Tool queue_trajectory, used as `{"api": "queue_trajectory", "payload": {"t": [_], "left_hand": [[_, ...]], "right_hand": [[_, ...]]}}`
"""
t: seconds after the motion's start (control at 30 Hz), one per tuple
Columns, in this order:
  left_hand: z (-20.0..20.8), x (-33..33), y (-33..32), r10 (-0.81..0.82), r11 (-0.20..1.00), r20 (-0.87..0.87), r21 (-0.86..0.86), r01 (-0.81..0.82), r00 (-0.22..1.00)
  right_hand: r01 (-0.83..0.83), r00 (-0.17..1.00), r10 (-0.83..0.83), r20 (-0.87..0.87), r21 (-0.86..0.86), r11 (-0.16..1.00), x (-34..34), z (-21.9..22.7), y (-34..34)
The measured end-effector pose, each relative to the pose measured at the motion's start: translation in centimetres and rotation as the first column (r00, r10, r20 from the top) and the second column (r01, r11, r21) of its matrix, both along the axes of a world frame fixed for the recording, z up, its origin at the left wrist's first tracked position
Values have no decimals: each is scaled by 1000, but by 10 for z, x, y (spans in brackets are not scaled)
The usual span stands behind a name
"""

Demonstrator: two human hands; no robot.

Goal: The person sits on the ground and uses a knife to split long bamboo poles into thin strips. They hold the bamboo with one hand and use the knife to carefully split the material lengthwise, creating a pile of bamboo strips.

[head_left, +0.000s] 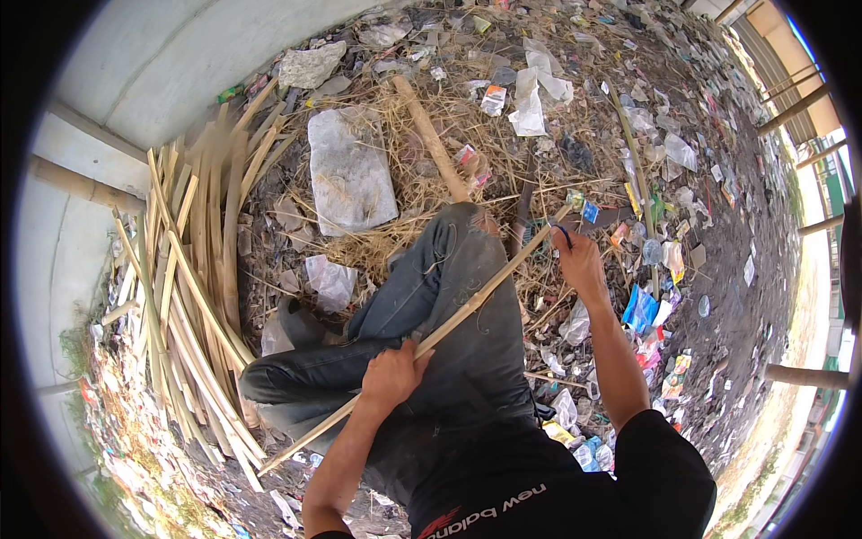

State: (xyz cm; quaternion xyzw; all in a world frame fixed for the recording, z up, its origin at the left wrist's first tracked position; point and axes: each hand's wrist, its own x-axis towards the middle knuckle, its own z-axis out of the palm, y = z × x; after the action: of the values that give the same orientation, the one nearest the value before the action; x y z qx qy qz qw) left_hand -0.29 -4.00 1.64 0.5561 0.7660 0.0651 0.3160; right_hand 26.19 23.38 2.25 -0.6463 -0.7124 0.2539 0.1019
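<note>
A long, pale split-bamboo strip (481, 297) lies slantwise across my lap, from low on the left up to beyond my right knee. My left hand (391, 375) is wrapped round its lower half. Close to the strip's far end is my right hand (583, 263), its fingers closed on a small dark object (563, 235) whose kind I cannot make out. Whether that object touches the strip is unclear. Thin curled shavings cling to my dark trousers (467, 260).
A pile of bamboo strips (206, 269) leans by the pale wall (162, 63) on my left. Ahead lie a whitish slab (350, 171), a thick wooden stick (431, 135) and dry straw. Plastic litter, including a blue wrapper (640, 308), covers the ground on the right.
</note>
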Motion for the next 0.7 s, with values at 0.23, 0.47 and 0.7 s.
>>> {"api": "queue_trajectory", "payload": {"t": [0.23,0.47,0.7], "left_hand": [[-6,-1,-3,-18,1000,6,-8,18,1000],[-2,0,-1,-21,999,-27,43,22,999],[4,-2,2,-3,998,18,-58,4,1000]], "right_hand": [[-167,973,156,-169,-57,984,-20,-7,-62],[-19,986,-8,-164,-159,987,-9,11,-17],[-255,939,258,-226,41,966,-36,-13,-89]]}}
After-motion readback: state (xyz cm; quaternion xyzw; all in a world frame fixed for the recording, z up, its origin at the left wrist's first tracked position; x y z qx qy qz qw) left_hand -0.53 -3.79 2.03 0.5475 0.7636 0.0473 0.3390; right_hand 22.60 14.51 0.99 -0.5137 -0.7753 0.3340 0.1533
